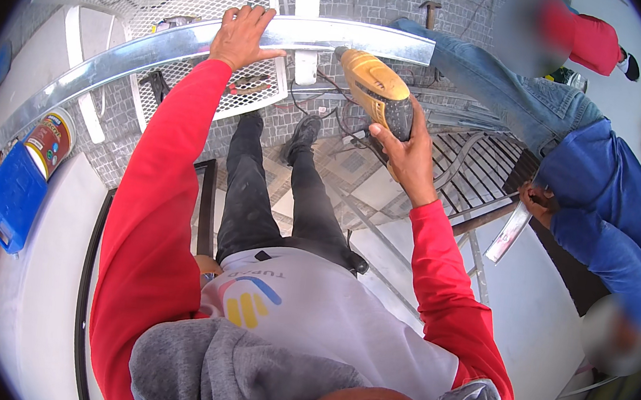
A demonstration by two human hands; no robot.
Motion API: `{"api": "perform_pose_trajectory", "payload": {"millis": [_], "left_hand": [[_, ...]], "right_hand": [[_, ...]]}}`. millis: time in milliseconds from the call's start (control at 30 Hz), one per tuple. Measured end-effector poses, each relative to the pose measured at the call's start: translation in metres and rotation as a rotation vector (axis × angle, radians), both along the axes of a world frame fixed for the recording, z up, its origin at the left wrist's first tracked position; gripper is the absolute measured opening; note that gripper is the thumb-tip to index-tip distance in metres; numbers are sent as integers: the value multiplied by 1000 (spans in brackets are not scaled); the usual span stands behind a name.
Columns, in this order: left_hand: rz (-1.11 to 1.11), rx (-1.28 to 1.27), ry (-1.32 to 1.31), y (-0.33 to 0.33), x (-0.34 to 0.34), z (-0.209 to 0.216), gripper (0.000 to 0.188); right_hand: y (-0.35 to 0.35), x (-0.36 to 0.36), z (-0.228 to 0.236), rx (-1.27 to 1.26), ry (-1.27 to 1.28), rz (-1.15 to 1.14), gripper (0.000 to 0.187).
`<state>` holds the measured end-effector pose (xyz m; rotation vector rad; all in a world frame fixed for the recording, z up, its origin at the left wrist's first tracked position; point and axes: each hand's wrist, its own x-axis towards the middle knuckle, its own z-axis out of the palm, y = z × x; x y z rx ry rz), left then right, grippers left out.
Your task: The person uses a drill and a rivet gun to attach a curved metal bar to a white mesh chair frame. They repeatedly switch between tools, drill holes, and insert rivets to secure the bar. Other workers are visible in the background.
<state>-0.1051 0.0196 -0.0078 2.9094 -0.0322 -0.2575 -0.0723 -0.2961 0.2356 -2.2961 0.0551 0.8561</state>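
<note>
"What's the biggest thing by the hands?"
"We see a long, shiny metal bar [313, 36] across the top of the frame, under the left hand [240, 36]."
"And next?"
"We see a yellow drill [378, 86], upper middle, in the right hand [411, 153], its nose near the bar."
"How are the hands?"
"We see the left lying on the bar, thumb out wide. The right is wrapped round the drill."
</note>
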Motion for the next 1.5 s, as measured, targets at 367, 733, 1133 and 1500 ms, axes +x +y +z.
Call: {"api": "perform_pose_trajectory", "payload": {"millis": [367,733,1133,1500], "left_hand": [[1,-7,16,0,0,0,101],[-5,-24,18,1,2,-1,99],[7,-58,45,1,3,2,97],[1,-51,28,2,3,4,99]], "right_hand": [[5,1,-5,-33,8,23,87],[12,-1,0,-93,-143,193,87],[22,-6,-2,-149,-103,234,91],[22,-4,-1,-121,-157,229,89]]}}
